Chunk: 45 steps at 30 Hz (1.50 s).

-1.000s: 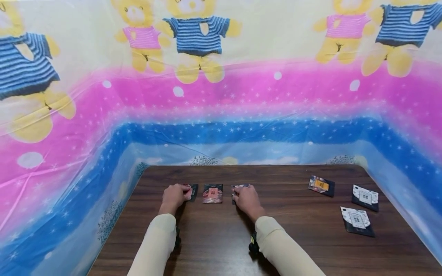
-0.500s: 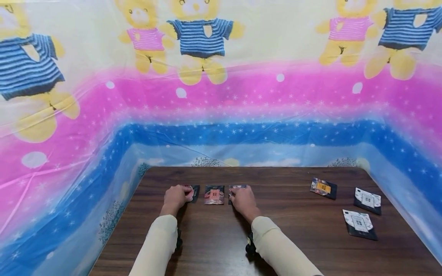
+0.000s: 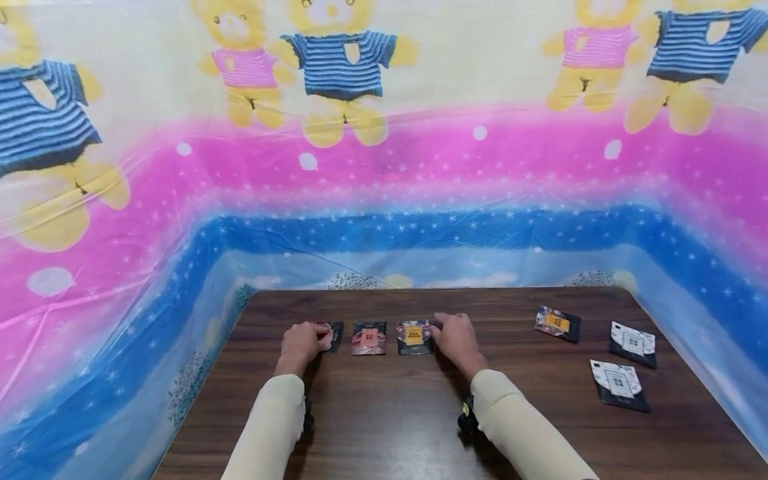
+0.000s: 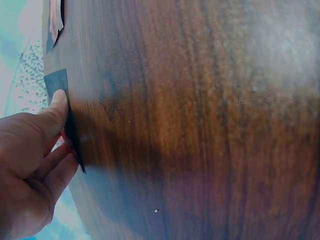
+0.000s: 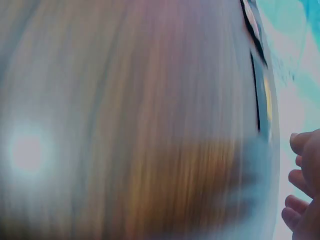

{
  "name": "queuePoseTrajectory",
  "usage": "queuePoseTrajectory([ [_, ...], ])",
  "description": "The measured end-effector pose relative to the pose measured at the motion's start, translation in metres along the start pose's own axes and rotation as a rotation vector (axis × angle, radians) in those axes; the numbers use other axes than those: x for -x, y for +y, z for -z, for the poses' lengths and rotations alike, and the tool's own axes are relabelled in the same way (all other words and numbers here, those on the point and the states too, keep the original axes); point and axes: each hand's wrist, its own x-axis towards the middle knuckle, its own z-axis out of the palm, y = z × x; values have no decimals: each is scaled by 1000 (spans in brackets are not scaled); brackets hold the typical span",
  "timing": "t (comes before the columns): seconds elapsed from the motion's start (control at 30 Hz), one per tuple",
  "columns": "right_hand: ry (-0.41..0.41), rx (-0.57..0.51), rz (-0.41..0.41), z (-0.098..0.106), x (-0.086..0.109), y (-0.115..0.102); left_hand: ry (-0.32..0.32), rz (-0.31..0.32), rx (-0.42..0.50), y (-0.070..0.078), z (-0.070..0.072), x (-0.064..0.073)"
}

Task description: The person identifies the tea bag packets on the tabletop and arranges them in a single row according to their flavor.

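Observation:
Three small flat sachets lie in a row along the back of the table. My left hand (image 3: 302, 345) holds the leftmost sachet (image 3: 336, 335), dark with a red part, covering much of it. In the left wrist view the thumb lies on that black sachet (image 4: 57, 79) and the fingers curl at its other end. A red-labelled sachet (image 3: 369, 339) sits in the middle. To its right is a yellow-labelled sachet (image 3: 414, 339), now fully visible. My right hand (image 3: 457, 341) is beside its right edge, fingers loosely bent. In the right wrist view nothing shows between the fingers (image 5: 300, 180).
On the right of the wooden table (image 3: 384, 413) lie another yellow-labelled sachet (image 3: 558, 324) and two white-and-black sachets, one farther back (image 3: 633, 343) and one nearer (image 3: 620, 385). A bear-patterned cloth (image 3: 384, 233) hangs behind the table.
My right hand slid slightly left with the yellow-labelled sachet, then let go and moved right, uncovering it. The left hand stays on its sachet.

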Motion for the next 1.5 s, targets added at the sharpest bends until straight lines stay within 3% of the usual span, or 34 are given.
queuePoseTrajectory([
  [0.1,-19,-6,-64,11,0,23,-8,6,-1,0,1,0],
  [0.53,-38,61,-183,54,0,110,-12,4,18,3,2,2],
  [0.93,-26,111,-244,92,4,175,-16,3,10,0,-3,-2],
  [1.1,-72,148,-229,98,5,196,-10,2,10,0,-2,-2],
  [1.3,-210,157,-268,97,12,211,-17,0,19,1,0,0],
  [1.5,-223,167,-225,98,10,210,-3,1,10,1,-1,2],
])
